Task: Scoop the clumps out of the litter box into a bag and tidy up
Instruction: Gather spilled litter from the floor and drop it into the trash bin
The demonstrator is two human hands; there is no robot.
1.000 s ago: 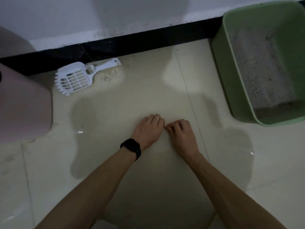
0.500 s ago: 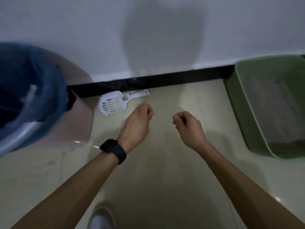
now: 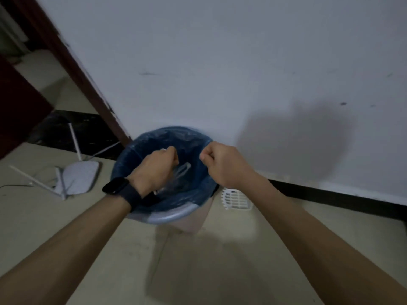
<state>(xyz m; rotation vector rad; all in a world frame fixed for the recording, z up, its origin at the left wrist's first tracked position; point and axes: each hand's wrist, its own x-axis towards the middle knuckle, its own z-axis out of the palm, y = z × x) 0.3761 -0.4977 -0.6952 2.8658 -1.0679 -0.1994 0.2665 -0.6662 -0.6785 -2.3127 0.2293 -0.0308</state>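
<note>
Left hand: the left hand [image 3: 157,167] hangs over the bin's mouth with its fingers curled into a fist; I can't tell whether anything is pinched inside.
Right hand: the right hand [image 3: 220,165] is over the bin's right rim, also curled tight with the thumb against the forefinger; anything it may hold is hidden.
Bag: the blue translucent plastic bag [image 3: 163,139] lines the round pale bin with a grey rim [image 3: 189,223], directly below both hands, against the white wall.
Scoop: the white slotted plastic litter scoop [image 3: 235,199] lies on the beige tile floor just right of the bin, partly behind the right forearm.
Wrist: a black smartwatch [image 3: 116,186] is on the left wrist.
Far left: a white router with thin antennas [image 3: 81,177] lies on the floor, apart from the bin.
</note>
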